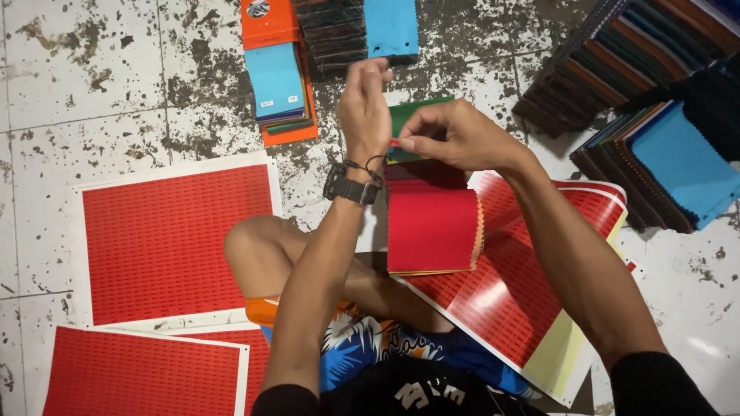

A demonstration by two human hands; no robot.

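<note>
Together the left hand (364, 104) and right hand (451, 137) pinched a small red sticker (395, 142) (fingers closed) just above the red fabric swatch stack (432, 227), beside red sticker sheets (173, 243).

Both hands (401, 127) on fabric swatch stack (432, 223)

red sticker sheets with white borders (166, 243) lie on the floor at left, another red sheet (524, 285) curls under the right forearm. small white labels (280, 100) sit on a blue swatch up top.
</note>
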